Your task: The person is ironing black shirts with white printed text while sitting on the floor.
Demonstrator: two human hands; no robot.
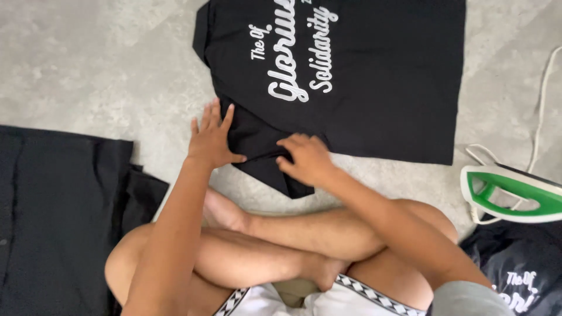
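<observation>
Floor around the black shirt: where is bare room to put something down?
Bare grey floor lies left of the black shirt, above the dark cloth. A narrow strip runs between shirt and iron, crossed by its cord. It is crowded where left hand and right hand press the sleeve.

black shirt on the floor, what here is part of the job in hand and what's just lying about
In hand:
- black shirt, spread flat on the floor
- its sleeve
- left hand, flat on the sleeve
- right hand, pinching the sleeve

Lying about:
- green and white iron with its cord
- dark cloth at left
- another printed black shirt at lower right
</observation>
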